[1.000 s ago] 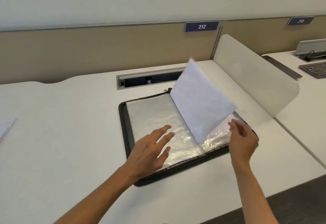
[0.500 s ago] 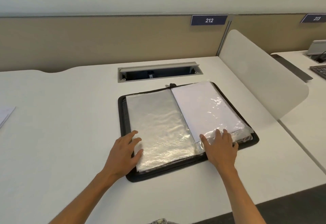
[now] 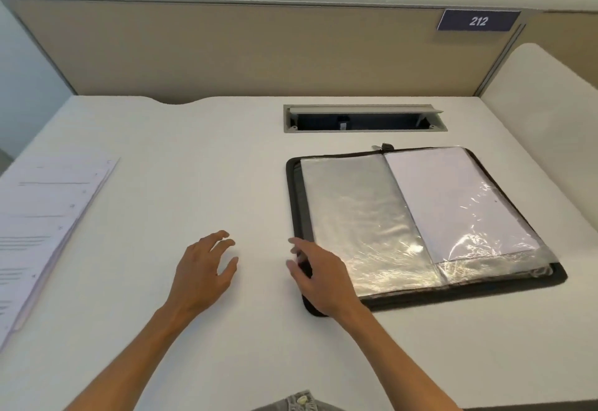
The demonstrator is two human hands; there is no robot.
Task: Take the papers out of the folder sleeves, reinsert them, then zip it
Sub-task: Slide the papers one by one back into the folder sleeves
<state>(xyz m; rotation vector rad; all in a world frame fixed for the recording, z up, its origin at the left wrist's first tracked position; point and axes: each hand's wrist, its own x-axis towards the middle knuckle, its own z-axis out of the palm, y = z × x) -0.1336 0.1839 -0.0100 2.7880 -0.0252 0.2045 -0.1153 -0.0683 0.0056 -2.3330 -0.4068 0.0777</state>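
Desk (image 3: 194,158) white, beige partition (image 3: 226,51) behind, open folder (image 3: 420,294), papers (image 3: 42,216); hands (image 3: 202,273) (image 3: 318,276) empty, fingers loose.

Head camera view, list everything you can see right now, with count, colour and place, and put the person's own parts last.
folder: one, black, open flat on the desk, right of centre
sleeves: clear plastic, number cannot be told, across both folder halves
paper: one white sheet showing, in the right-hand sleeve
loose papers: white stack, desk's left edge
desk: one, white
cable hatch: one, grey, behind the folder
number plate: one, blue, reads 212, on the beige partition
left hand: open, over bare desk
right hand: open, at the folder's near left corner
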